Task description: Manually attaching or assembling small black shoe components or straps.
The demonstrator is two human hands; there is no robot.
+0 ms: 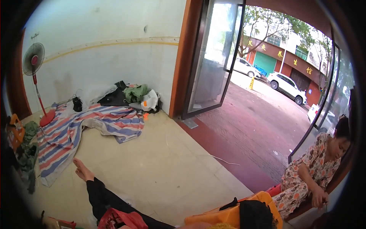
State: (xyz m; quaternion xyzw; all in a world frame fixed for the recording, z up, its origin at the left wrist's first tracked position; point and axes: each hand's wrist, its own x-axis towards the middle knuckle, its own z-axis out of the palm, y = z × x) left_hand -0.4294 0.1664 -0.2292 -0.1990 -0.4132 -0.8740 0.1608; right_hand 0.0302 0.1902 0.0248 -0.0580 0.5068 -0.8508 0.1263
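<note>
Neither of my hands shows clearly; a narrow skin-coloured strip at the bottom edge is too cut off to name. Nearest the lower edge is a red plastic bag (120, 219) with small dark things in it, lying over a leg in black trousers (114, 202). That leg stretches to the left and ends in a bare foot (83, 170). Right of the bag is an orange-yellow plastic crate (206, 218), with a black cloth (254, 214) over it. At the right a seated person in a flowered outfit (318, 156) looks down, hands together over something small I cannot make out.
A striped tarp (65, 141) covers the floor at left, with a heap of clothes and bags (131, 93) by the wall. A red-based standing fan (47, 117) is behind it. The glass door (213, 72) stands open to a street with parked cars (286, 84).
</note>
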